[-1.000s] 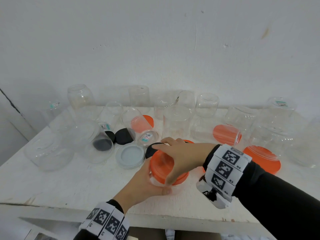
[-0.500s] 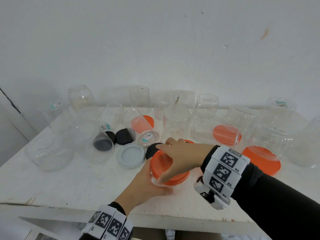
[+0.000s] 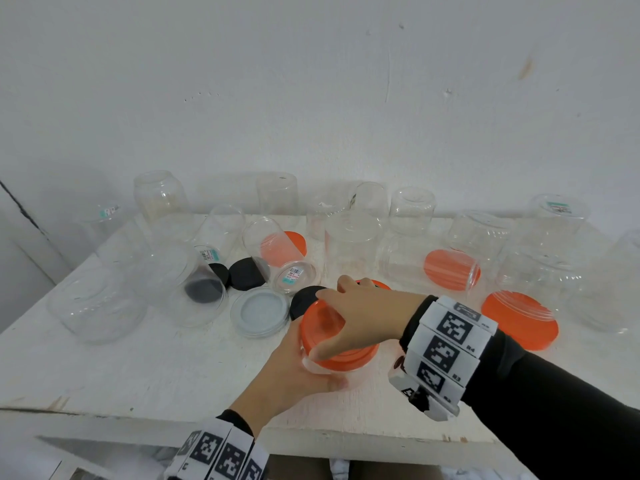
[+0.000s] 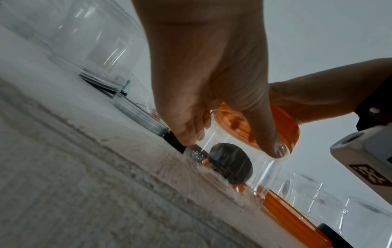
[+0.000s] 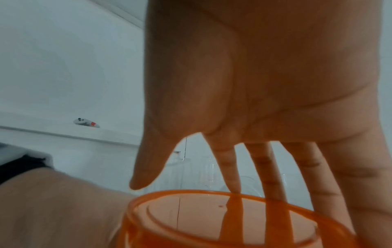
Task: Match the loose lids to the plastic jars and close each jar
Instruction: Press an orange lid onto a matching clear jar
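A small clear plastic jar (image 3: 313, 368) stands upright near the table's front edge, with an orange lid (image 3: 322, 327) on its mouth. My left hand (image 3: 298, 372) grips the jar's side from the near left; in the left wrist view its fingers (image 4: 186, 127) and thumb wrap the clear jar (image 4: 233, 161). From the right, my right hand (image 3: 346, 320) reaches over and grips the lid, thumb on the near rim and fingers over the far rim. In the right wrist view the fingers (image 5: 273, 169) curl down behind the orange lid (image 5: 212, 218).
Several empty clear jars stand or lie along the back and left of the white table (image 3: 138, 368). Loose lids lie around: black lids (image 3: 247, 273), a greyish clear lid (image 3: 259, 311), a large orange lid (image 3: 519, 320), and an orange lid (image 3: 450, 275) behind a jar.
My right hand has turned on the orange lid, the thumb sliding left along the near rim. The left hand and the jar have stayed in place.
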A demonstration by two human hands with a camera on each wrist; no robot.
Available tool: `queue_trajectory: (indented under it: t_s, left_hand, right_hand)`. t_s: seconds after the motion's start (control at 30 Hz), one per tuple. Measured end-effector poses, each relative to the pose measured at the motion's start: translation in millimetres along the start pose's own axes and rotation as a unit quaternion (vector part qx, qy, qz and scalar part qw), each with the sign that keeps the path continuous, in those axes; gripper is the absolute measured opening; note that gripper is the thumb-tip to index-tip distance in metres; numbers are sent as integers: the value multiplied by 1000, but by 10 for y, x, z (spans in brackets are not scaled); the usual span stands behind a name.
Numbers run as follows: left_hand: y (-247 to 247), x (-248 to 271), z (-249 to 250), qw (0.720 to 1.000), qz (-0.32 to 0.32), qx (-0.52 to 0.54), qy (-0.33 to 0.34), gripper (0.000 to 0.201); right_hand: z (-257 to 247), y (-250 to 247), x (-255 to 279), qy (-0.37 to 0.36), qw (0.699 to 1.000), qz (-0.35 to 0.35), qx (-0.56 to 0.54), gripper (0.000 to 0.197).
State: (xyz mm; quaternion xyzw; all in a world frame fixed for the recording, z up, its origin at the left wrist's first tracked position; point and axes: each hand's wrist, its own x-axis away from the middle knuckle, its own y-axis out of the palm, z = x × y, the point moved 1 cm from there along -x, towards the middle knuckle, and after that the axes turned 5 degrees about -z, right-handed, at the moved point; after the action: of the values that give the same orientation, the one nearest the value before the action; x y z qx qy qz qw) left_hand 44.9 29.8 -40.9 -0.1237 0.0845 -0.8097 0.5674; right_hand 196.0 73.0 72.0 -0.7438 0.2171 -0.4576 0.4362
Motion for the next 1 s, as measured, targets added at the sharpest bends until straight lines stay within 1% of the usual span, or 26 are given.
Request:
queue_trajectory:
  t_s: [0.07,0.17,0.27,0.4,0.5,0.57,0.63,0.73,0.8,0.9,1.0]
  left_hand:
    - [-2,-2,4,1000,2,0,-8,92]
    - [-1,-13,3,1000,6,-17,-14,91]
    - [0,-11,0,1000,3,-14,-10,90]
    - [3,2,3,1000,-3,17,-3,90]
    - [10,10,19,1000,-7,22,2,91]
    - [12,7,25,1000,-1,21,3,92]
    - [15,5,45,1000,10,8,-6,92]
    - [22,-6,57,999,18,-22,-18,90]
    - [22,-5,59,999,18,-33,-23,92]
    - [21,8,58,1000,7,-9,-9,90]
    - [29,17,55,1000,-1,15,3,93]
  right_hand:
    - [4,-53,23,-32,999,-28,-3,100]
    - [-3,-93,23,-70,996,-48,7,96]
    - [-1,-69,3,-58,997,-35,23,88]
    - [-18,15,-31,-13,999,12,32,84]
    - [1,27,-32,6,1000,19,21,87]
    - [29,-14,-9,-11,1000,3,9,95]
    - [28,-54,18,-50,999,-20,9,97]
    - [12,-49,8,-73,996,-38,18,91]
    - [11,-21,-5,-69,997,-27,22,87]
    - [-5,29,-22,-42,999,2,32,86]
    - [-15,36,-23,-15,999,10,38,90]
